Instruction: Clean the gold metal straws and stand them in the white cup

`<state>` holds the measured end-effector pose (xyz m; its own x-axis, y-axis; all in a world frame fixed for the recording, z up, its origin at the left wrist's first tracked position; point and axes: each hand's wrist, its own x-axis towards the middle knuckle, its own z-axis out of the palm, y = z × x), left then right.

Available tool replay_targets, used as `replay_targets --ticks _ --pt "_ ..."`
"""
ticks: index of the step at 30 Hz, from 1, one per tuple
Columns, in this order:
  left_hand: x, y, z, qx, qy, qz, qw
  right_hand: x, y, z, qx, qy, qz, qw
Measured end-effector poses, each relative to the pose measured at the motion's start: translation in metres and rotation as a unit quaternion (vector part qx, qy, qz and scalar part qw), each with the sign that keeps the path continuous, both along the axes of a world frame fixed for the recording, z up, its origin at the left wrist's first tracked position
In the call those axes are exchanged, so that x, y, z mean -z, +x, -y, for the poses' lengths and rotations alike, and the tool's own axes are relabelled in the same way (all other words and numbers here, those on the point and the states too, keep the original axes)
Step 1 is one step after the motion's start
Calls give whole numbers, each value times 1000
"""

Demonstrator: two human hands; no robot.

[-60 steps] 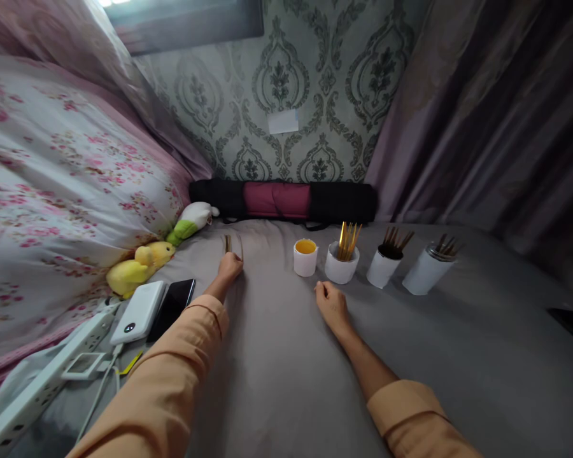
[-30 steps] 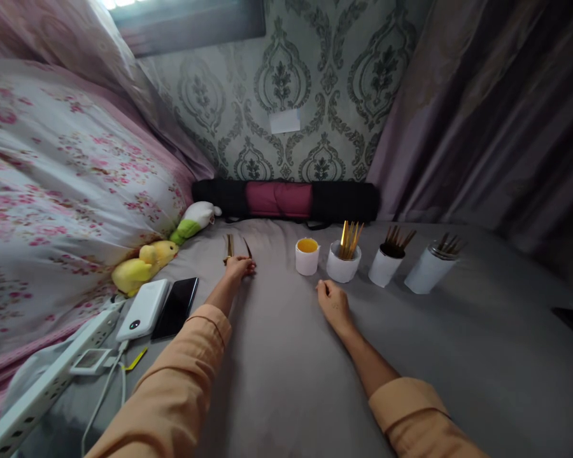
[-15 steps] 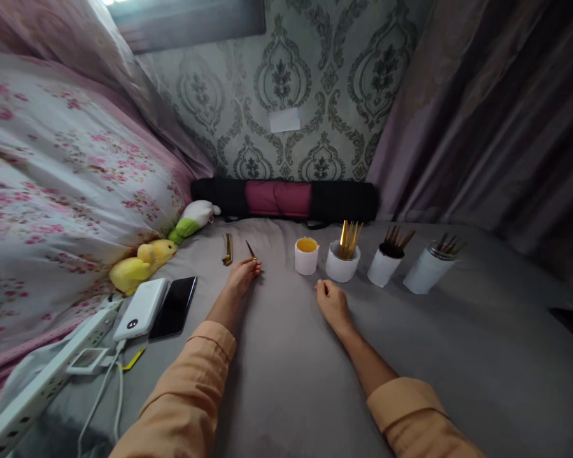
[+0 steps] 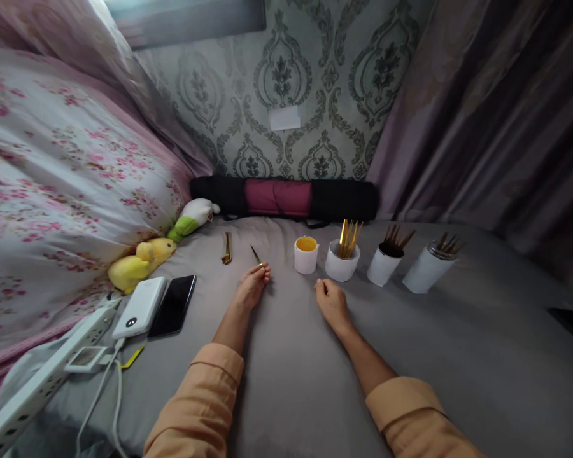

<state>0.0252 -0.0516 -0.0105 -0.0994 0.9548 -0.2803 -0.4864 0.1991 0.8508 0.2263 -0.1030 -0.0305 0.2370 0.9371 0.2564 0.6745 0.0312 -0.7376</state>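
Observation:
My left hand [image 4: 252,287] rests on the grey sheet [image 4: 277,375] with its fingers pinched on a thin gold utensil [image 4: 256,255] that sticks up and away. A small pile of gold utensils [image 4: 226,247] lies on the sheet to the left of that hand. My right hand [image 4: 331,301] lies loosely curled on the sheet, just in front of a white cup with a yellow inside [image 4: 306,254] and a white cup of gold utensils [image 4: 342,261]. Nothing shows in the right hand.
Two more white cups with dark utensils [image 4: 383,265] [image 4: 427,269] stand to the right. A power bank [image 4: 139,308], a black phone [image 4: 172,305] and a power strip [image 4: 38,388] lie at the left by yellow plush toys [image 4: 136,264]. A black and maroon roll [image 4: 284,198] lies along the wall.
My left hand lifted one gold utensil out of the pile and moved right with it, toward the cups. The rest of the pile stayed on the sheet. The right hand has not moved.

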Motion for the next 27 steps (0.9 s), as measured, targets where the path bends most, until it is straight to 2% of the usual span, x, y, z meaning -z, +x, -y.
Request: replay_targets --ticks 13,23,27 --pt "14 22 27 -4 53 4 999 2 0 0 0 -5 -4 1000" --pt "10 37 50 17 91 -100 991 1 0 -1 -4 -3 -4 1000" --pt "8 42 56 7 93 -145 985 0 0 -1 -13 -3 -8 1000"
